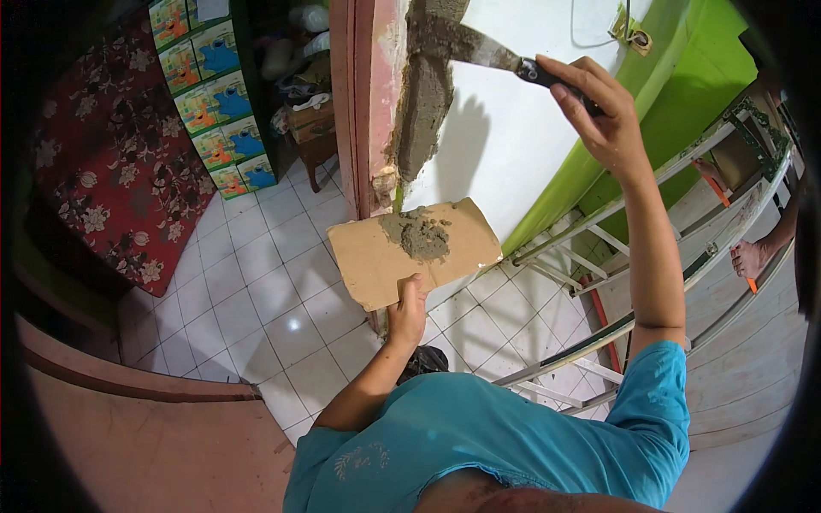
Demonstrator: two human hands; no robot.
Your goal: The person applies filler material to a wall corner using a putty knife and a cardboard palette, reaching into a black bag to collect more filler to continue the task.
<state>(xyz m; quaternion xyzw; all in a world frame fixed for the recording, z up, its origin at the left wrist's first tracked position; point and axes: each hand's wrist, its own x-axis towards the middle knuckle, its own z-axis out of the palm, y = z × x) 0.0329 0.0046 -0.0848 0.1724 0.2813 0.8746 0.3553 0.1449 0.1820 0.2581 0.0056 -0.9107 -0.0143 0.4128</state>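
Observation:
In my right hand (599, 111) is the black handle of a putty knife (492, 53), its broad blade laid against a strip of wet grey mortar (426, 107) on the wall beside the door frame. My left hand (407, 315) grips the near edge of a tan board (368, 256), thumb on top and the other fingers hidden beneath. A small heap of grey mortar (425, 240) with loose crumbs lies on that board, which is held just below the mortared strip.
A pink door frame (359, 111) stands left of the wall. At the right are an aluminium ladder (599, 235) and another person's foot (753, 258). A patterned drawer cabinet (227, 94) and a red floral mattress (128, 162) stand at the left. Wires hang from a wall box (638, 38).

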